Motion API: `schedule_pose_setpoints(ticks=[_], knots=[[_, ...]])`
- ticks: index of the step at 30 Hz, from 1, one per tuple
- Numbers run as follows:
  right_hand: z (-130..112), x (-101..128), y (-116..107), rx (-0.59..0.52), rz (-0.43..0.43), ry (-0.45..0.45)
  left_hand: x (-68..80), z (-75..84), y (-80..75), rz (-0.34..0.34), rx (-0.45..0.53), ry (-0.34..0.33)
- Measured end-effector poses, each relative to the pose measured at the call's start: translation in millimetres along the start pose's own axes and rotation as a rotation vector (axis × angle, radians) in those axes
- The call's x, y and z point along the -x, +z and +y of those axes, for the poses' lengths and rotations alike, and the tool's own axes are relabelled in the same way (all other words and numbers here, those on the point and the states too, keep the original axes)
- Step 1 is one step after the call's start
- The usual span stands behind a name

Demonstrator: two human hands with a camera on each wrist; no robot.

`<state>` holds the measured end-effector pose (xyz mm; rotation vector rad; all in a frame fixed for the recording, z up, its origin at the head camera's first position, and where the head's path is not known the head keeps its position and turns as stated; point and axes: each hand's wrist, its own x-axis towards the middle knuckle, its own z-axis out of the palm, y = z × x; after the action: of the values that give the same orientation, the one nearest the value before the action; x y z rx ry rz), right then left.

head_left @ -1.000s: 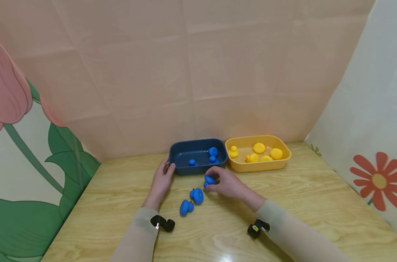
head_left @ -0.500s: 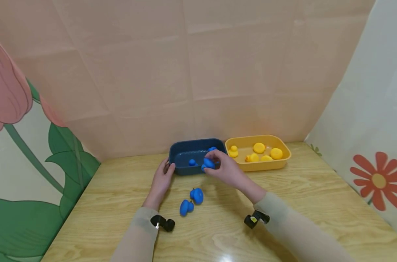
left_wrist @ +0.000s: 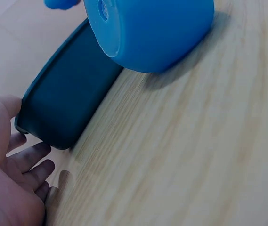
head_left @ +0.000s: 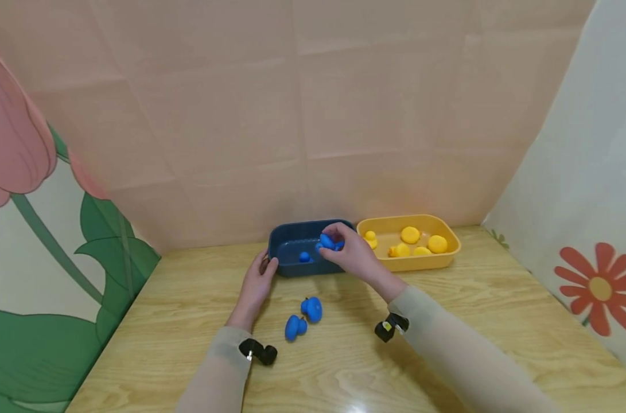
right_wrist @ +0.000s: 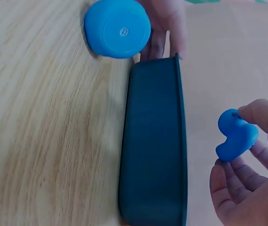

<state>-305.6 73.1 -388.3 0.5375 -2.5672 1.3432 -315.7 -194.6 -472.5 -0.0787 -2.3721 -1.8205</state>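
My right hand [head_left: 358, 257] pinches a small blue rubber duck [right_wrist: 239, 136] between thumb and fingertips, above the inside of the dark blue bin [head_left: 299, 269]. At the bin's left end, my left hand [head_left: 257, 282] holds it, thumb at the rim and fingers at the end wall. Another blue duck [head_left: 304, 257] lies inside that bin; its right part is hidden behind my right hand. Two more blue ducks lie on their sides on the table in front, a farther one [head_left: 314, 310] and a nearer one [head_left: 294, 328].
A yellow bin [head_left: 413, 264] with several yellow ducks [head_left: 410, 234] stands right beside the blue bin. Both bins stand at the back of the wood-grain table [head_left: 189, 321], against a pinkish cloth backdrop [head_left: 230, 132]. Flower-printed panels flank the table.
My right hand has lifted the blue duck from the table and carried it up and back over the blue bin. The left hand has stayed at the bin's end.
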Motion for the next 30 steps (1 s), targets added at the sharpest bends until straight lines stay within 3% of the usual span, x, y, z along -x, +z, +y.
schedule_pose_setpoints(ticks=[15, 30], knots=[[12, -15, 10, 0.003, 0.043, 0.062, -0.3, -3.1, 1.6, -0.007, -0.006, -0.009], [15, -2, 3, -0.055, 0.046, 0.057, -0.1, -1.3, -1.4, -0.007, -0.024, -0.007]])
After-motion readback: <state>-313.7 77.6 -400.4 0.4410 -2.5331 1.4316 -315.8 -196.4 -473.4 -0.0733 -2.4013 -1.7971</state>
